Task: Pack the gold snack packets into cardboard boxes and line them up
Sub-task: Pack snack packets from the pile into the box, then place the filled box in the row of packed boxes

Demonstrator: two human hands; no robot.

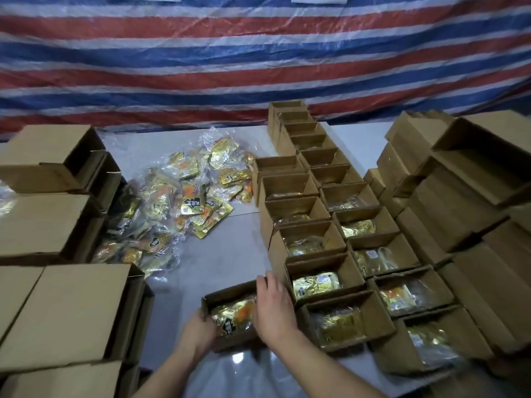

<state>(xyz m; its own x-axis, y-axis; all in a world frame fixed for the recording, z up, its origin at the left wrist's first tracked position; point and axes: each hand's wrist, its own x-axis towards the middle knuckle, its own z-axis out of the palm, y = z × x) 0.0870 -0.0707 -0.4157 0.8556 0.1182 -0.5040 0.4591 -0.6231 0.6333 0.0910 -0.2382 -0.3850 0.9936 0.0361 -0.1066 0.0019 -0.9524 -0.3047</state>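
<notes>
A small open cardboard box (227,294) sits near the table's front edge with gold snack packets (234,313) inside it. My left hand (198,330) grips the box's near left corner. My right hand (273,307) lies over the box's right end, fingers curled on its far edge. To the right stand two rows of open boxes (330,242), most holding gold packets. A loose pile of gold packets in clear wrap (184,202) lies on the table at centre left.
Stacks of empty cardboard boxes stand at the left (57,311) and at the right (474,196). The grey table (224,254) shows bare between the pile and the rows. A red, white and blue striped tarp (258,53) hangs behind.
</notes>
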